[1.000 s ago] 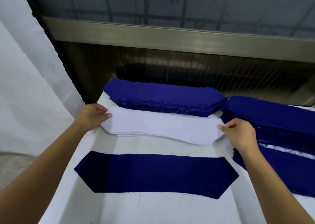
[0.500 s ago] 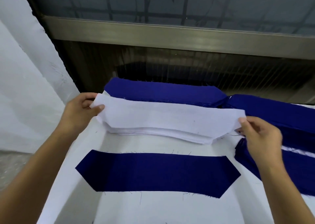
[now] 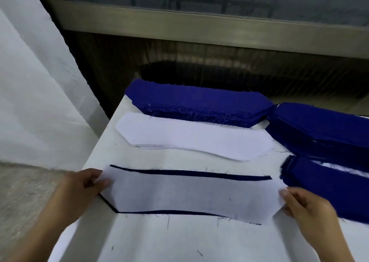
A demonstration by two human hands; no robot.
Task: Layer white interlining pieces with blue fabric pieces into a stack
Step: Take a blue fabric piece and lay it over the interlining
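Observation:
A white interlining piece (image 3: 189, 197) lies stretched over the single blue fabric piece (image 3: 191, 173) near the table's front; only thin blue edges show above and below it. My left hand (image 3: 79, 190) pinches its left end and my right hand (image 3: 305, 206) pinches its right end. Behind it lies the stack of white interlining pieces (image 3: 191, 137), and behind that a thick stack of blue fabric pieces (image 3: 199, 104).
The white table (image 3: 159, 241) ends at its left edge beside a white wall. Two more blue stacks lie at the right, one at the back (image 3: 323, 128) and one nearer (image 3: 327, 184). A dark window and metal sill run behind the table.
Both hands lifted one white piece off the white stack and brought it toward me, down over the single blue piece, which is now almost wholly covered.

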